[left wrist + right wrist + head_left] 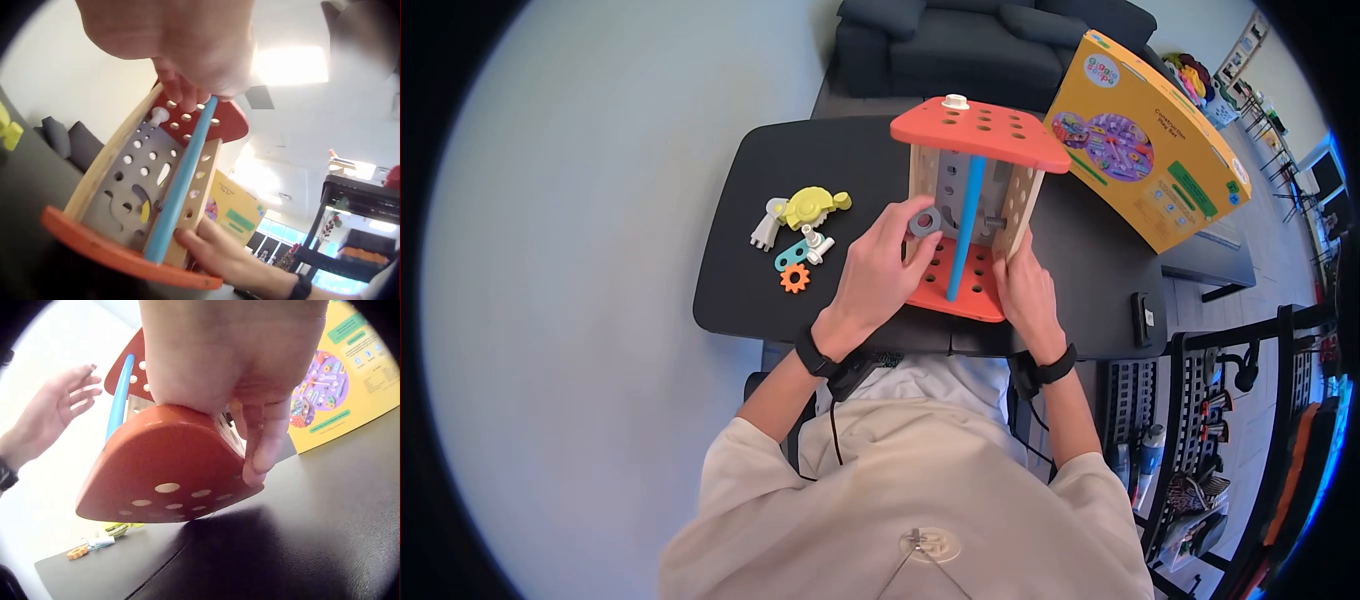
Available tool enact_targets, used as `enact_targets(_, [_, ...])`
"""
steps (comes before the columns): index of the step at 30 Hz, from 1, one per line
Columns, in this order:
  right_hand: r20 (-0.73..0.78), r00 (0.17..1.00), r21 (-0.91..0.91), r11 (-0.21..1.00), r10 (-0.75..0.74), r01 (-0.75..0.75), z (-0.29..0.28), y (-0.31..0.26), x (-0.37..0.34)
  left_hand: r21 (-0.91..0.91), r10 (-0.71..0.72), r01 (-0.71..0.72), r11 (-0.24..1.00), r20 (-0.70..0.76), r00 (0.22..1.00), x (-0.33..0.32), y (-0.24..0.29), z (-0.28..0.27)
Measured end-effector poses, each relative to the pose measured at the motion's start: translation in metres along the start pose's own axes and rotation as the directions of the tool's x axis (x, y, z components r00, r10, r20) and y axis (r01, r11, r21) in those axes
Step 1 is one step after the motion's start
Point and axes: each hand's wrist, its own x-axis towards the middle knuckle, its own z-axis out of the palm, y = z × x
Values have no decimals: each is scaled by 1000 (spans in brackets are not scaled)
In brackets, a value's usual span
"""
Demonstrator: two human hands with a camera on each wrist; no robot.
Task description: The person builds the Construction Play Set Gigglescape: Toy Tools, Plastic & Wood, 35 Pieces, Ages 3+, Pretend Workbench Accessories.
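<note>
A wooden toy toolbox (985, 122) stands on end, with red perforated end panels, pale wooden sides and a blue rod (966, 230) running between the ends. My left hand (873, 265) pinches a grey toy nut (924, 222) between thumb and fingertips, in front of the toolbox's open side. My right hand (1028, 290) grips the right wooden side near the lower end panel (162, 462), its fingers reaching round behind. A grey bolt (994, 223) sticks inward from that side. On the upper panel is a white bolt head (955, 101); its shank (159, 117) shows inside.
Left on the black table (745, 290) lie a yellow toy piece (808, 207), a pale toy hammer head (768, 225), a teal strip (790, 258), white bolts (818, 246) and an orange gear (795, 278). A yellow box (1150, 145) stands behind right; a black object (1141, 318) lies near the right edge.
</note>
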Motion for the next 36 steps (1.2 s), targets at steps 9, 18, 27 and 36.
enact_targets(9, [56, 997, -1, 998, -59, 59, -6, -7, -8, 416, 53, -244, 876, 421, 905, 1, -27, 28])
enact_targets(18, [71, 996, 26, 999, -45, 43, -3, 3, -9, 610, 220, -670, 424, 648, 729, 15, -44, 43])
enact_targets(27, [48, 997, 47, 997, -63, 60, -4, 2, -15, 577, 244, -709, 406, 680, 692, 28, -48, 65])
enact_targets(36, [47, 998, 87, 995, -48, 44, -6, 0, -17, 299, 300, -500, 813, 520, 800, 35, -55, 74])
